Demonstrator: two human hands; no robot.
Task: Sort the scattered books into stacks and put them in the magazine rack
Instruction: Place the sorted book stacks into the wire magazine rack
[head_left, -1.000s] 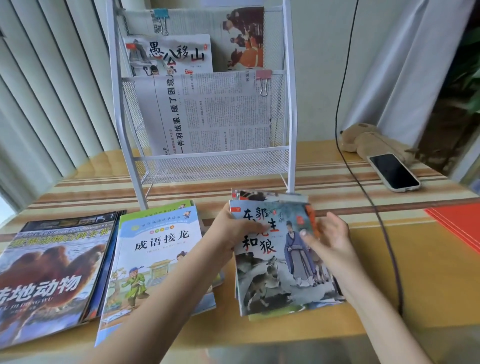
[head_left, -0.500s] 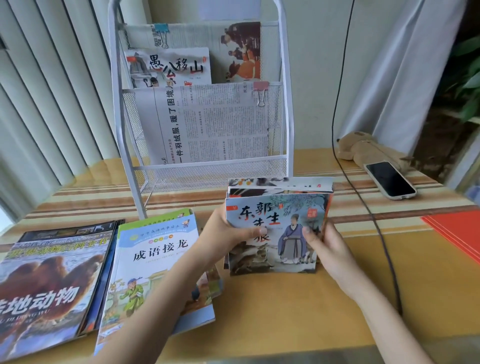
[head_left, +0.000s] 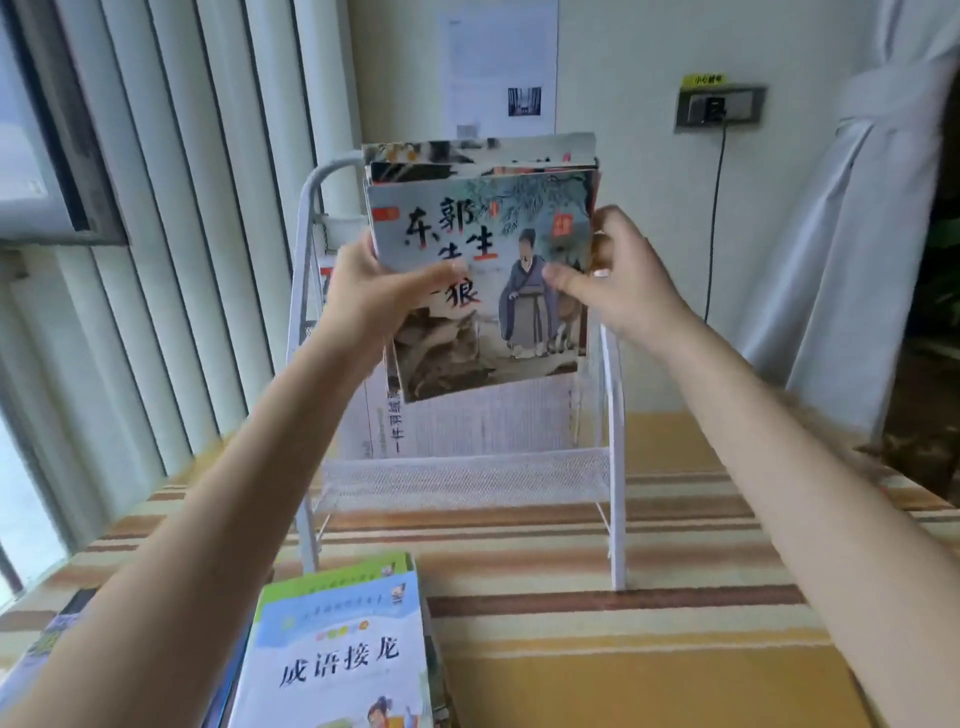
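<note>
A stack of thin picture books, its front cover showing a robed man and red and black characters, is held upright in the air in front of the upper part of the white wire magazine rack. My left hand grips the stack's left edge, thumb across the cover. My right hand grips its right edge, thumb on the cover. A newspaper stands in the rack's lower pocket. A second stack with a blue and green cover lies on the table at lower left.
The rack stands on a striped yellow table. Another dark magazine stack shows at the left edge. Vertical blinds fill the left, a white curtain hangs right, and a wall socket has a black cable plugged in.
Both hands have lifted the picture-book stack from the table up to the top of the rack. The view has tilted upward, so the phone and table's right side left the frame.
</note>
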